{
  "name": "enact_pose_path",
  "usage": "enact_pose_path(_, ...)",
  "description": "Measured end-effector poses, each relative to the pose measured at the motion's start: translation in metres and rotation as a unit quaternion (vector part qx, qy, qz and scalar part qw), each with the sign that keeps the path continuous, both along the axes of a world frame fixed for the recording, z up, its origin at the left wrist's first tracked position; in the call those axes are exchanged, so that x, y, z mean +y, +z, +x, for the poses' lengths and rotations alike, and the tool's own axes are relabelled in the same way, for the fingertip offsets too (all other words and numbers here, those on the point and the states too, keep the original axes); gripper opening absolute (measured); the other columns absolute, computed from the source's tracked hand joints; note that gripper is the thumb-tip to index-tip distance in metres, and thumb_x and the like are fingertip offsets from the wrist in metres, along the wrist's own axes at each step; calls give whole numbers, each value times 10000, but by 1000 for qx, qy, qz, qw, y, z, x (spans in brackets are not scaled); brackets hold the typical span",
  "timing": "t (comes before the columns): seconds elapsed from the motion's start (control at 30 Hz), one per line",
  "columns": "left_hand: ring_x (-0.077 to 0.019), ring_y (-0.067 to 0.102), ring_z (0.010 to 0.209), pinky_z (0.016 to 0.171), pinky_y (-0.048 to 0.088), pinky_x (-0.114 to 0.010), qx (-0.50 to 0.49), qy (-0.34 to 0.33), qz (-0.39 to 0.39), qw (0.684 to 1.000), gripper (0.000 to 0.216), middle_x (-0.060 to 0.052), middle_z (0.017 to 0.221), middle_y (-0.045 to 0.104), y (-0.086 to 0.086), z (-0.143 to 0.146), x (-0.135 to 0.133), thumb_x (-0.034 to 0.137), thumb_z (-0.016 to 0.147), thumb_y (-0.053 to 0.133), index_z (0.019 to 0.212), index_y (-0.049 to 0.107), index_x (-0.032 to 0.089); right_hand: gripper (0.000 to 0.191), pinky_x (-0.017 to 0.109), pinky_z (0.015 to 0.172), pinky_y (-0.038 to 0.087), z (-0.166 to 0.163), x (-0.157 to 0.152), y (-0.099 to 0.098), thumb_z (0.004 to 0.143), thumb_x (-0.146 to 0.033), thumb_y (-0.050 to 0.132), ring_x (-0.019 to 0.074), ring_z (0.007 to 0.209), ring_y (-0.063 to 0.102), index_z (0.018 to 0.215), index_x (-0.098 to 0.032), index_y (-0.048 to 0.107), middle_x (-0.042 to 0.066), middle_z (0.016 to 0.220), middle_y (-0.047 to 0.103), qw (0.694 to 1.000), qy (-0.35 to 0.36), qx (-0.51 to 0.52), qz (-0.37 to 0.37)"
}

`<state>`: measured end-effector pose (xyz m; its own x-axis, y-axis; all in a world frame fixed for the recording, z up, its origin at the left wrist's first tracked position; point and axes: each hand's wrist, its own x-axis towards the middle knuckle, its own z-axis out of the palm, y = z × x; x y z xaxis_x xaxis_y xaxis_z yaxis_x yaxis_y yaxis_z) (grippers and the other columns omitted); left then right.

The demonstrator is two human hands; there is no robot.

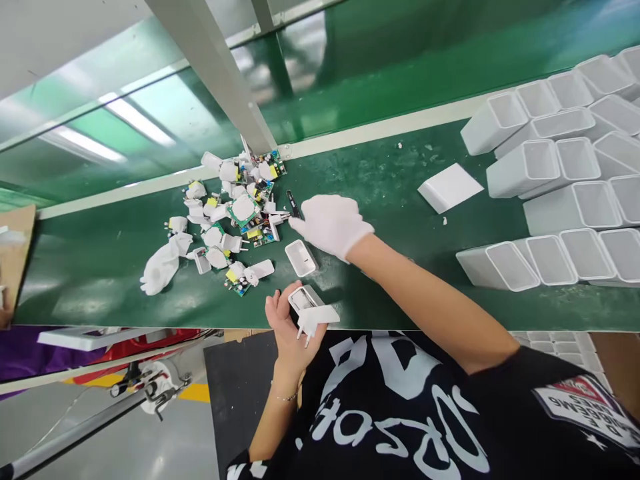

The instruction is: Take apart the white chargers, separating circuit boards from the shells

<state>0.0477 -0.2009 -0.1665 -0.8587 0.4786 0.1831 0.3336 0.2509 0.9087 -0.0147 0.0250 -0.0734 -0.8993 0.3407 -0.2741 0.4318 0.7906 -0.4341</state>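
Note:
My bare left hand (289, 333) is closed round a white plastic charger housing (306, 298), its open side facing up. A white plug piece (315, 319) with two pins lies across that housing. My right hand (333, 223), in a white glove, hovers over the bench with its fingers drawn together; what they hold, if anything, is hidden. Close by its fingertips lies a slim black tool (293, 203). Between my hands an open white housing (301, 258) rests on the bench. To its left is a pile of circuit boards and white plug parts (244, 208).
Rows of white open boxes (543, 160) line the right side of the green bench (380, 173). A single white box (451, 189) lies nearer. At left are a crumpled white glove (163, 267) and cardboard (17, 247). A metal post (220, 73) rises behind the pile.

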Motion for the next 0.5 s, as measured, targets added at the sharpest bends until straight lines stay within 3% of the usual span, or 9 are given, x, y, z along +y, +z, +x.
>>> enact_pose_path(0.07,-268,646,1277,1224,312,-582,-45,11,19,999,976,-124,1289,675,10,3,3,206,770,853,1473,185,317,288,426,898,544,-22,0,-6,957,-324,625,336,1043,727,1017,-78,762,220,1049,752,1000,3,-19,-13)
enact_pose_path(0.17,-261,702,1190,1108,479,-496,-156,32,115,981,1073,-97,1238,720,28,7,9,287,741,910,1547,205,362,195,401,899,529,-31,4,-15,888,-219,671,327,1002,739,946,-57,763,232,1002,757,999,0,-23,-42)
enact_pose_path(0.23,-254,739,1094,1029,551,-447,-208,52,201,956,1088,-59,1180,744,41,7,17,431,695,944,1558,282,413,172,361,883,517,-21,10,-16,905,-215,646,293,971,731,899,-72,741,209,973,755,998,-11,7,-65)
enact_pose_path(0.33,-251,748,1030,990,585,-403,-254,64,294,919,864,-27,1108,762,63,2,34,639,658,899,1420,561,409,271,286,801,506,11,22,-10,1016,-319,525,194,860,700,885,-122,658,130,948,740,992,-54,74,-90)
enact_pose_path(0.37,-252,742,1030,995,584,-394,-268,67,301,913,788,-29,1106,764,71,1,40,686,664,868,1353,637,379,285,258,733,503,25,27,-6,1033,-355,502,157,780,682,892,-140,625,94,920,733,983,-77,101,-130)
enact_pose_path(0.4,-250,736,1025,991,585,-379,-273,73,305,909,755,-30,1100,767,79,-1,47,724,659,845,1290,690,341,272,229,651,491,41,31,-2,1029,-383,515,123,685,652,903,-157,598,53,868,722,968,-103,126,-193)
enact_pose_path(0.43,-244,727,1027,984,584,-359,-270,85,311,907,748,-25,1095,770,87,-1,52,746,651,831,1247,718,309,224,203,575,467,58,33,3,1002,-379,569,98,607,619,927,-169,585,14,813,707,934,-132,157,-293)
enact_pose_path(0.5,-212,708,1048,976,575,-294,-280,95,321,900,714,35,1067,770,97,-2,64,728,628,846,1205,726,325,186,165,488,439,90,33,12,910,-306,698,73,514,581,1010,-186,596,-53,707,674,832,-171,201,-489)
